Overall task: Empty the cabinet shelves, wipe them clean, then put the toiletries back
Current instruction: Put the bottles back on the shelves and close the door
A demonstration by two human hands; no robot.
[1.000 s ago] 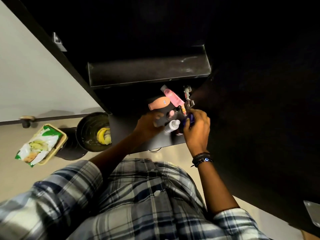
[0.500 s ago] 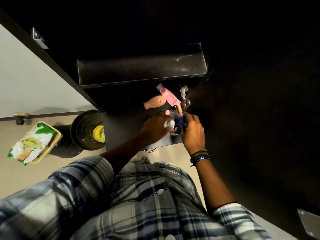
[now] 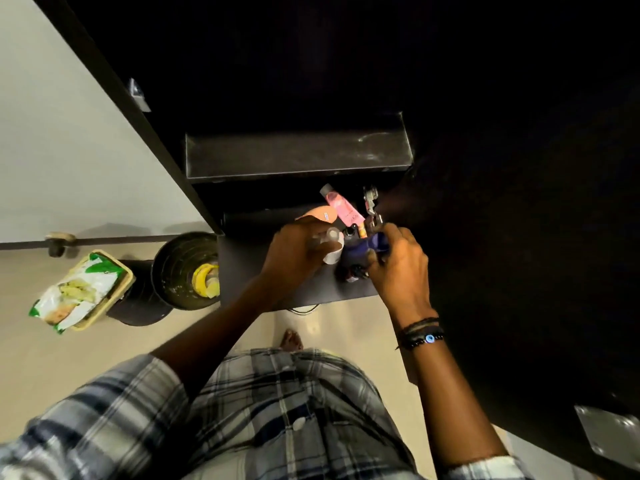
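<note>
I look down into a dark cabinet. On its lower shelf (image 3: 277, 285) my left hand (image 3: 294, 251) grips a small white bottle (image 3: 333, 247) with a clear cap. Right beside it my right hand (image 3: 398, 268) holds a dark blue bottle (image 3: 367, 244). Behind my hands lie a peach bottle (image 3: 320, 213), partly hidden by my left hand, and a pink tube (image 3: 341, 206). A few small dark items (image 3: 351, 275) stand under my right hand. The upper shelf (image 3: 294, 155) is bare, with pale smudges.
A metal hinge (image 3: 371, 202) sits at the shelf's right side, by the open dark door (image 3: 519, 237). On the floor to the left stand a black bin (image 3: 180, 268) with yellow peel inside and a basket holding a snack bag (image 3: 76, 289). My bare foot (image 3: 291, 339) shows below the shelf.
My left hand moved right from beside the peach bottle and closed round the small white bottle. My right hand kept hold of the blue bottle. The camera shifted slightly.
</note>
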